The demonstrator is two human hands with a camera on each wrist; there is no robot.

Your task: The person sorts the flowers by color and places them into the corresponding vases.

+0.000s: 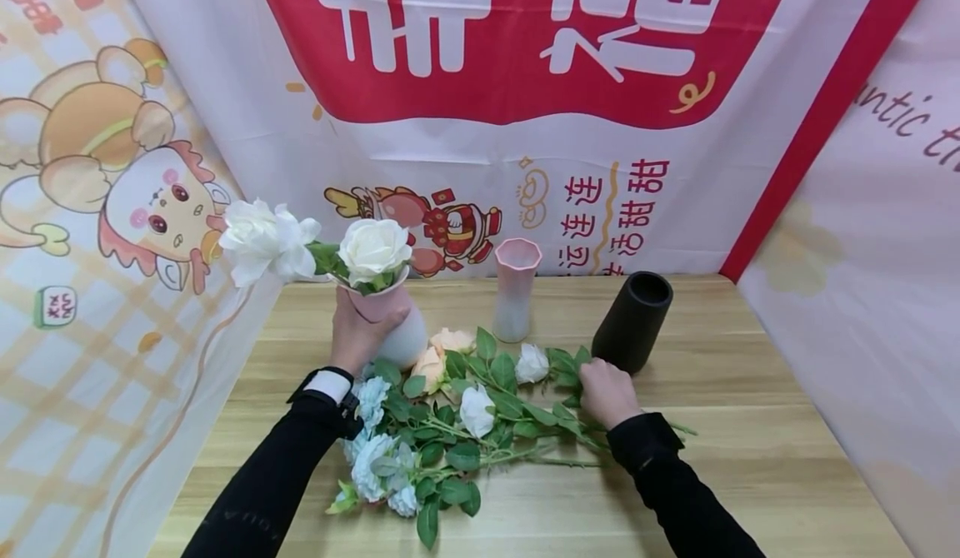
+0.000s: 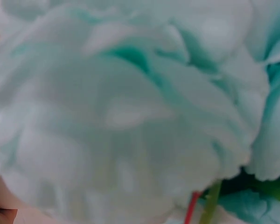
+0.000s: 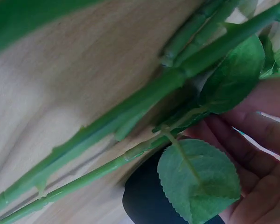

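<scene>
Bracing a pink-and-white vase (image 1: 405, 337), seemingly against tipping, left hand (image 1: 360, 331) clamps fingers round it; right hand (image 1: 609, 392) pinches a rose stem (image 3: 91, 174)

Stretched both arms (image 1: 272, 470) forward, curling left hand (image 1: 362, 333) well left of black vase (image 1: 628, 329), right hand (image 1: 609, 393) just beside it.

- A light-brown wood-grain tabletop (image 1: 735, 391)
- 1 slim pink-and-white vase (image 1: 514, 296) standing towards its back edge
- 1 black vase (image 1: 632, 325) to the right
- Across the middle, leafy-stemmed pale blue flowers (image 1: 370, 465), peach flowers (image 1: 429, 368) and 2 white roses (image 1: 477, 411)
</scene>
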